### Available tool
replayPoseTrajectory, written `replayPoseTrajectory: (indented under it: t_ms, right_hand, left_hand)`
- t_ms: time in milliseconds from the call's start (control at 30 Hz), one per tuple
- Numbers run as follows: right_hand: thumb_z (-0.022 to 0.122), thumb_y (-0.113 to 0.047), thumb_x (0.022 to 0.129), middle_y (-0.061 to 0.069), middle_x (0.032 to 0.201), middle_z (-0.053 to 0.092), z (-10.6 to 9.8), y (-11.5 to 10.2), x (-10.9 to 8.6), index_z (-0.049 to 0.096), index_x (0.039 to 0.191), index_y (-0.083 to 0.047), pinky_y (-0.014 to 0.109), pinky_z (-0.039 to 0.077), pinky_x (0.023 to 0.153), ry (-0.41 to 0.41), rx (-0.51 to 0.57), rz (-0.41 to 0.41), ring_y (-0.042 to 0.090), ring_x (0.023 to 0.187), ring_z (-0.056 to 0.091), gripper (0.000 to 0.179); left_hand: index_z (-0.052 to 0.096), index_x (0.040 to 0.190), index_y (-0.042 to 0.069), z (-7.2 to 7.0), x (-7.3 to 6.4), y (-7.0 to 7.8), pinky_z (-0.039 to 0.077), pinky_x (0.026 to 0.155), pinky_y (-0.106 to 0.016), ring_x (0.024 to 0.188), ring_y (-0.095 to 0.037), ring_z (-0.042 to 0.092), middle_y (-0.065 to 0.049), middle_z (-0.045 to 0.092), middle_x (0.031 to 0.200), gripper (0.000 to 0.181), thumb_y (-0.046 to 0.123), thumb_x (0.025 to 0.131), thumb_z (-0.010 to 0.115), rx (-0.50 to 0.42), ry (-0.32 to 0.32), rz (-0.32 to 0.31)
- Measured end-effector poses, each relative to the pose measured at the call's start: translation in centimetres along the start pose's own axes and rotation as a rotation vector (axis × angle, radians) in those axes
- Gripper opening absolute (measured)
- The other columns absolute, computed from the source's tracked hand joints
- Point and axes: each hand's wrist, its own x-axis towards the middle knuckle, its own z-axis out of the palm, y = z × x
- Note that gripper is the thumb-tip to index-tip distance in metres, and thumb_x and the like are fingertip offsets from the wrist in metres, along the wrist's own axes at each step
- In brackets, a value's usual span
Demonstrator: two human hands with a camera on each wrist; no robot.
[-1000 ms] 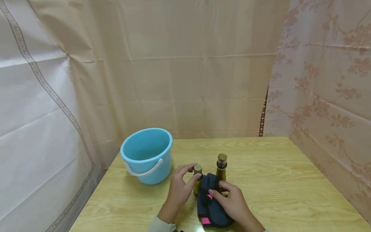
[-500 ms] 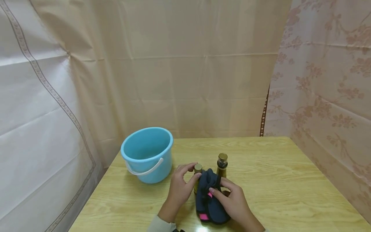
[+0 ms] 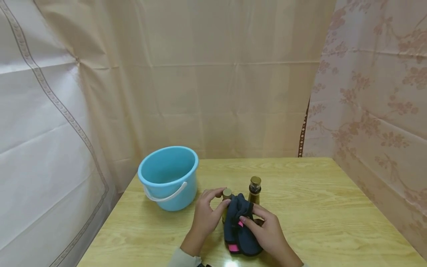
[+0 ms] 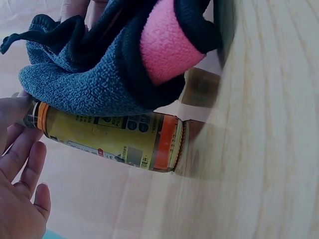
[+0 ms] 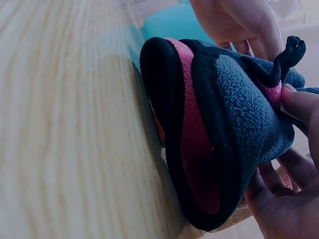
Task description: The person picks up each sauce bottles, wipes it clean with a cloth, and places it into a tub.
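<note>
My left hand [image 3: 207, 215] pinches the neck of a glass bottle [image 4: 99, 133] between thumb and fingers. That bottle stands upright on the table, with a gold cap and a yellow label edged in orange. My right hand [image 3: 268, 230] grips a folded dark blue-grey cloth [image 3: 245, 237] with black trim and pink inner fabric. In the left wrist view, the cloth [image 4: 84, 92] lies against the bottle's side. It covers much of that bottle in the head view. Behind the right fingers stands a second gold-capped bottle [image 3: 255, 191], its lower part hidden by cloth and hand.
A light blue bucket [image 3: 180, 198] with a white handle stands on the left of the wooden table [image 3: 320, 207]. Beige curtains [image 3: 217, 92] hang behind the table, and a floral curtain [image 3: 383, 111] is at the right.
The cloth has shifted slightly left and away from me, coming over more of the left bottle. Both hands stay nearly in place, and the bottles and bucket have not moved.
</note>
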Motion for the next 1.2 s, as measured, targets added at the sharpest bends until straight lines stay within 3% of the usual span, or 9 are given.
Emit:
replayPoseTrajectory:
  t_ms: [267,500,733,1200]
  right_hand:
    - [0.081,-0.034,0.09,-0.008,0.131,0.071,0.03,-0.08,0.02,0.077,0.12,-0.031,0.024,0.06,0.084,-0.007,-0.011,0.021,0.012,0.126,0.062,0.031]
    - [0.081,-0.034,0.09,-0.008,0.13,0.071,-0.03,-0.04,0.07,0.077,0.119,-0.031,0.025,0.059,0.087,-0.02,-0.014,0.032,0.014,0.127,0.062,0.03]
    - [0.081,-0.034,0.09,-0.009,0.129,0.072,-0.05,-0.08,0.08,0.075,0.122,-0.034,0.024,0.059,0.085,-0.03,-0.023,0.054,0.014,0.126,0.063,0.032]
    - [0.081,-0.034,0.09,-0.008,0.122,0.074,-0.15,0.24,-0.04,0.075,0.118,-0.036,0.022,0.058,0.083,-0.026,-0.091,0.084,0.013,0.118,0.066,0.03]
  left_hand:
    - [0.076,0.124,0.019,-0.07,-0.03,0.04,0.054,0.09,-0.036,0.103,-0.01,0.063,0.012,0.072,0.108,0.036,0.034,0.091,0.08,-0.007,-0.003,-0.004]
    - [0.076,0.123,0.021,-0.1,0.0,0.15,0.055,0.089,-0.046,0.102,-0.014,0.063,0.01,0.072,0.104,0.034,0.034,0.091,0.08,-0.02,-0.005,-0.007]
    - [0.075,0.123,0.024,-0.02,-0.04,0.02,0.054,0.089,-0.036,0.101,-0.011,0.063,0.011,0.072,0.106,0.034,0.035,0.092,0.079,0.001,0.004,0.014]
    - [0.075,0.123,0.026,-0.04,-0.01,0.02,0.053,0.089,-0.035,0.101,-0.008,0.061,0.013,0.071,0.103,0.034,0.037,0.092,0.079,-0.003,-0.005,-0.011]
